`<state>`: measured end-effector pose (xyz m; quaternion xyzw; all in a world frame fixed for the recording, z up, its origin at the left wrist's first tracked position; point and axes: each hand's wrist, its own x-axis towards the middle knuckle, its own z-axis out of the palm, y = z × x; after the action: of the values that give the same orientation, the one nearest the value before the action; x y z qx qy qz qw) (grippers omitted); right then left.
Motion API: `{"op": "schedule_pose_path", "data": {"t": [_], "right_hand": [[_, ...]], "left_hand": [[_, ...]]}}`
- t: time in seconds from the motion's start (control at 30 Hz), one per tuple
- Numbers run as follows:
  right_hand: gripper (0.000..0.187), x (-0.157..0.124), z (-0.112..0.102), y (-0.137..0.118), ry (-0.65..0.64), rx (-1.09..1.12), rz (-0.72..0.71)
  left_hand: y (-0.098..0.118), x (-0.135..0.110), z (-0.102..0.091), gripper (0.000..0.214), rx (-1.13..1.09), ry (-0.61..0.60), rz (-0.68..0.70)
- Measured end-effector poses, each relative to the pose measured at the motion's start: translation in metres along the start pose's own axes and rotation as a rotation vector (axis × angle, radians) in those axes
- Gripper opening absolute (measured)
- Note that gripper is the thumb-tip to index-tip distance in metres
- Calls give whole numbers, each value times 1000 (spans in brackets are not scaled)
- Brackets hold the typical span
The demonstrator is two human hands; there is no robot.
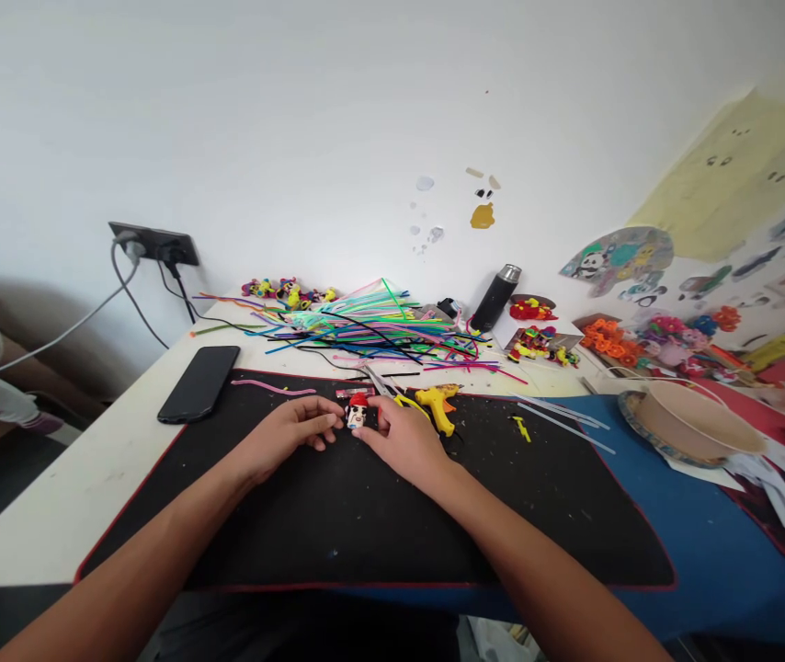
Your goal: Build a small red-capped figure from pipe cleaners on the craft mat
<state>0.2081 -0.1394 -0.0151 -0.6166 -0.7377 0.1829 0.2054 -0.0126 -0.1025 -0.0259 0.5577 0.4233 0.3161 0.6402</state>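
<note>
A small figure point(357, 414) with a red top and a pale face with dark eyes is pinched in my right hand point(410, 441), just above the black mat point(365, 524). My left hand point(300, 430) is close beside the figure's left side, its fingers loosely bent and apart, with nothing visible in them. Behind my right hand lie scissors point(403, 402) with yellow handles, partly hidden, and a yellow glue gun point(439, 406). A pink pipe cleaner point(274, 387) rests on the mat's back left part.
Loose pipe cleaners point(371, 326) are heaped along the wall. A black phone point(198, 384) lies left; a dark flask point(495, 299) leans at the back. Clear sticks point(568, 418), a yellow piece point(520, 428) and a round basket point(688, 418) are right. Small colourful figures point(289, 292) sit behind.
</note>
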Motion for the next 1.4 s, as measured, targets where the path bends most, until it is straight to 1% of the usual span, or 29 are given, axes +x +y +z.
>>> {"op": "schedule_pose_path", "data": {"t": [0.13, 0.3, 0.4, 0.5, 0.7, 0.9, 1.03, 1.13, 1.2, 1.33, 1.4], "right_hand": [[47, 1, -2, -3, -12, -52, -14], [48, 0, -4, -8, -51, -145, -13], [47, 1, -3, -11, -57, -198, -38], [46, 1, -2, -13, -54, -234, -73], [46, 1, 1, -17, -78, -312, -113], [49, 0, 2, -19, -117, -308, -96], [50, 0, 4, -18, -122, -298, -106], [50, 0, 7, -17, -100, -274, -122], [50, 1, 9, -14, -81, -214, -115], [49, 1, 13, -6, -49, 27, -78], [45, 1, 14, -2, -25, 159, -57]], "left_hand": [[-2, 1, 0, 54, 11, 10, 33], [-7, 3, 0, 70, -13, -42, 71], [-12, 5, -2, 75, 18, -76, 117], [-15, 6, -3, 75, 77, -92, 162], [-15, 4, -1, 68, 153, -102, 192], [-17, 5, -2, 62, 188, -119, 198], [-19, 5, -1, 61, 190, -103, 208], [-18, 5, 0, 60, 184, -94, 212], [-18, 5, 0, 60, 167, -94, 212], [-19, 6, -4, 58, 79, -96, 215], [-18, 6, -5, 58, 29, -83, 207]]}}
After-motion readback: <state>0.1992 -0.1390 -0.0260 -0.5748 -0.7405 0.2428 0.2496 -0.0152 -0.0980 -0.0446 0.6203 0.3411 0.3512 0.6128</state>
